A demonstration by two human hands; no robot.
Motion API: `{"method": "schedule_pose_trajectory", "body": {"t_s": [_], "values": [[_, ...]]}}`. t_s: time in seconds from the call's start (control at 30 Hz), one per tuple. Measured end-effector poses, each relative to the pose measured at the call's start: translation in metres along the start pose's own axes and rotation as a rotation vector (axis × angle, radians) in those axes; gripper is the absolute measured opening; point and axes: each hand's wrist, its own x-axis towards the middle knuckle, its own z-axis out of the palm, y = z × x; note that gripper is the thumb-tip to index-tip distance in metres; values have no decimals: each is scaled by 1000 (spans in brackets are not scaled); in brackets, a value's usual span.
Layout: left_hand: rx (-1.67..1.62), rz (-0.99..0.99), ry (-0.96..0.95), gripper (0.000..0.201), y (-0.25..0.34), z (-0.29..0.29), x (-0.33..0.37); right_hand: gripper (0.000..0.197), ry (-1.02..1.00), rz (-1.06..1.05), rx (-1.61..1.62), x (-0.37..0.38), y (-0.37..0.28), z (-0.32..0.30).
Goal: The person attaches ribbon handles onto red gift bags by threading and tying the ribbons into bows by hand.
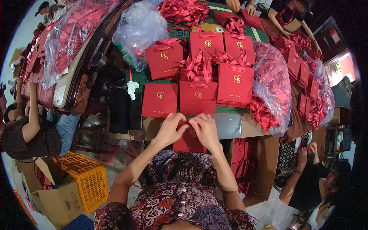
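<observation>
A small red paper gift bag [189, 143] with a gold emblem hangs in front of my body at the table's near edge. My left hand [171, 126] and my right hand [206, 129] pinch its top edge, thumbs toward each other. Whatever ribbon lies between the fingertips is hidden. Just beyond my hands lie red gift bags: a flat one [160, 100] on the left, a middle one [198, 96] with loose red ribbon loops [198, 69] above it, and a thick stack [235, 84] on the right.
A clear plastic bag of red ribbons [270, 82] bulges at the table's right. Crumpled plastic [140, 28] and a ribbon heap [183, 12] lie farther back. Below right stands a cardboard box [267, 165] of red bags; a yellow crate [86, 180] sits lower left. People work around the tables.
</observation>
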Motion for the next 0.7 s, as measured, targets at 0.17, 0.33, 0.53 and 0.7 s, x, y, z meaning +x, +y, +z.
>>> {"method": "schedule_pose_trajectory", "body": {"t_s": [0.17,0.33,0.53,0.7], "values": [[96,214,71,19,4,8,-7,19,-284,74,5,1,17,-8],[146,273,91,14,8,10,-12,14,-342,117,318,8,24,-15],[144,301,84,13,7,13,-16,11,-371,191,373,8,25,-12],[-3,95,8,16,17,12,-20,8,83,177,331,6,17,-4]]}}
